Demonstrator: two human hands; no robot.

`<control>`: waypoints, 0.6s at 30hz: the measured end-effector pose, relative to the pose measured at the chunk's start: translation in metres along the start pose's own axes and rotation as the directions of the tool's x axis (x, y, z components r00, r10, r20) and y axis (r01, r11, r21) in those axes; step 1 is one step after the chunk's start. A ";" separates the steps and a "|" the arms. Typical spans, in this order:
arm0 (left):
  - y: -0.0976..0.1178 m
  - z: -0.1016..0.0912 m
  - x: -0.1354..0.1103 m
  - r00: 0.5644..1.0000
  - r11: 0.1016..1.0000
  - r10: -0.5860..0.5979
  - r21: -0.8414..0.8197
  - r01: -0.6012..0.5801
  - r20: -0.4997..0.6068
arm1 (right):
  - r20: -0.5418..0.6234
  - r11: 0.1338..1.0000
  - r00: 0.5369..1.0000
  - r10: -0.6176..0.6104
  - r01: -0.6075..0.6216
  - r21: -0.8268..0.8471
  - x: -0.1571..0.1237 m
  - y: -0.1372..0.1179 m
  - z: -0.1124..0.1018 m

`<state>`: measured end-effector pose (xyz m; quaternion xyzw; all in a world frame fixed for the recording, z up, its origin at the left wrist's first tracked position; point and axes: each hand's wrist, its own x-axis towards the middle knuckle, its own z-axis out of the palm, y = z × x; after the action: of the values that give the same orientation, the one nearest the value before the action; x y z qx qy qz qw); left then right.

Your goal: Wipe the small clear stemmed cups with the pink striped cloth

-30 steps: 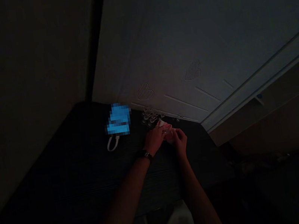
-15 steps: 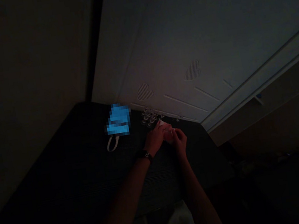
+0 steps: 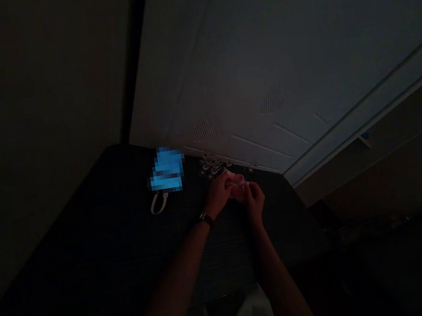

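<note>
Over the dark table, my left hand and my right hand both grip a small pale pinkish item, thin and crumpled, like a little packet. Its exact kind cannot be made out in the dim light. Fingers and thumb of my left hand pinch its left side, and my right fingertips close on its right edge. Just beyond my left hand lies a heap of small shiny ring-like pieces. A few loose ones rest farther right along the panel.
Left of my hands lies a lit blue screen, blurred into blocks, with a pale strap loop. The dark tabletop meets a pale panel with striped hearts at the back. A shelf stands to the right.
My left hand has turned slightly and its fingers have shifted on the pinkish item, which shows a more folded upper edge. My right hand has barely moved. The scene is a little darker.
</note>
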<state>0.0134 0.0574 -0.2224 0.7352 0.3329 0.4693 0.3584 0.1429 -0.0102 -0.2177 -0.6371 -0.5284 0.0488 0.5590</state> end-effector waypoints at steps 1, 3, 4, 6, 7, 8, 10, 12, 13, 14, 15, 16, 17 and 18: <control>0.000 0.000 0.000 1.000 1.000 0.000 -0.002 0.000 0.009 | -0.008 1.000 1.000 -0.005 0.005 -0.004 0.000 0.000 0.000; 0.002 -0.001 -0.001 1.000 1.000 -0.002 -0.003 0.002 0.026 | -0.020 1.000 1.000 -0.014 0.013 -0.011 -0.001 0.000 -0.001; 0.003 -0.002 -0.001 0.999 1.000 -0.004 -0.002 0.004 0.031 | -0.024 1.000 1.000 -0.018 0.018 -0.014 -0.001 0.000 -0.001; 0.006 -0.004 -0.002 0.999 1.000 -0.007 0.004 0.006 0.034 | -0.028 1.000 0.999 -0.026 0.026 -0.017 -0.002 0.001 -0.001; 0.007 -0.005 -0.003 0.999 1.000 -0.007 0.008 0.007 0.032 | -0.028 0.999 0.999 -0.030 0.029 -0.017 -0.002 0.001 -0.001; 0.009 -0.007 -0.003 1.000 1.000 -0.008 0.013 0.008 0.029 | -0.027 0.999 0.999 -0.033 0.033 -0.017 -0.002 0.000 -0.001; 0.010 -0.008 -0.004 1.000 1.000 -0.011 0.024 0.011 0.020 | -0.020 0.999 0.999 -0.039 0.039 -0.015 -0.003 -0.001 -0.001; 0.011 -0.009 -0.003 1.000 0.999 -0.019 0.035 0.018 0.012 | -0.006 0.999 0.999 -0.042 0.042 -0.014 -0.003 -0.003 -0.001; 0.011 -0.009 -0.003 1.000 0.999 -0.022 0.039 0.022 0.008 | 0.000 0.999 0.999 -0.043 0.043 -0.013 -0.004 -0.003 -0.001; 0.010 -0.009 -0.002 1.000 0.999 -0.024 0.041 0.024 0.006 | 0.004 0.999 0.999 -0.043 0.043 -0.012 -0.004 -0.004 -0.001; 0.010 -0.009 -0.002 1.000 0.999 -0.024 0.041 0.024 0.005 | 0.006 0.999 0.999 -0.043 0.043 -0.011 -0.004 -0.004 -0.002; 0.010 -0.008 -0.002 1.000 0.999 -0.021 0.039 0.021 0.007 | 0.004 0.999 0.999 -0.042 0.042 -0.009 -0.003 -0.004 -0.002; 0.010 -0.007 -0.002 1.000 0.999 -0.015 0.035 0.014 0.010 | 0.001 0.999 0.999 -0.041 0.041 -0.007 -0.003 -0.004 -0.002; 0.010 -0.006 -0.002 1.000 1.000 -0.006 0.029 0.005 0.014 | -0.001 0.999 0.999 -0.039 0.039 -0.006 -0.003 -0.004 -0.002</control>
<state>0.0085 0.0518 -0.2136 0.7426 0.3391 0.4583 0.3514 0.1408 -0.0144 -0.2153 -0.6283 -0.5405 0.0357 0.5584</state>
